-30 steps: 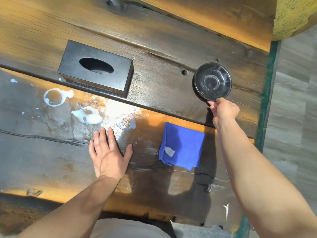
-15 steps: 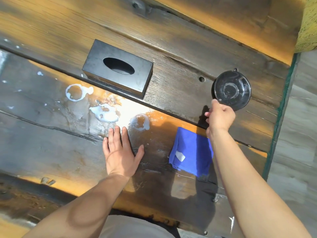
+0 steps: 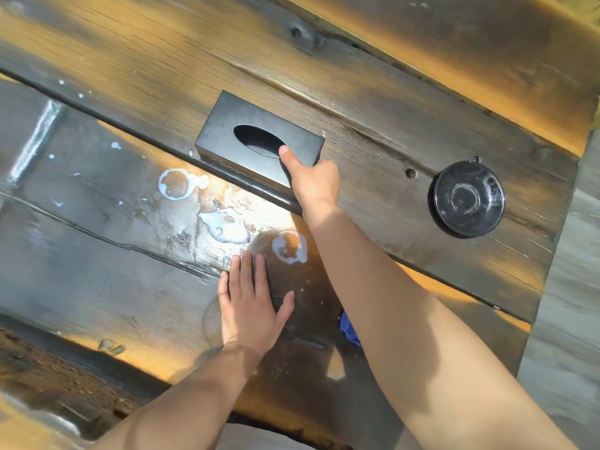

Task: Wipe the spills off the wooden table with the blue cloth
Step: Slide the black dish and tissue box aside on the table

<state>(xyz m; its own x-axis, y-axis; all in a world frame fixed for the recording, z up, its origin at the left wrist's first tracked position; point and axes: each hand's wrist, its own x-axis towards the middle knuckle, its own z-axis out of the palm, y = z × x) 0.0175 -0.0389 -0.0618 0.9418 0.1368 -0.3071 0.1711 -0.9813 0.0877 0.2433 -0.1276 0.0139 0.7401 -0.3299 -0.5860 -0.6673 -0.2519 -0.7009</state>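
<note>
White spills lie on the dark wooden table [image 3: 97,254]: a ring [image 3: 177,188] at the left, a blob [image 3: 227,227] in the middle and a second ring [image 3: 290,247] to the right. Only a sliver of the blue cloth [image 3: 351,329] shows, the rest hidden under my right forearm. My left hand [image 3: 250,306] lies flat on the wood, fingers apart, just below the blob. My right hand [image 3: 313,183] grips the right end of the black tissue box [image 3: 227,131], thumb on top by its oval opening, fingers hidden behind the box.
A round black dish [image 3: 467,203] sits at the right on the far plank. The table's right edge [image 3: 552,241] borders a grey floor. Small white droplets [image 3: 115,145] dot the wood at the left.
My right hand has left the black dish and moved left to the tissue box. Its forearm now covers most of the blue cloth. My left hand stays flat in place.
</note>
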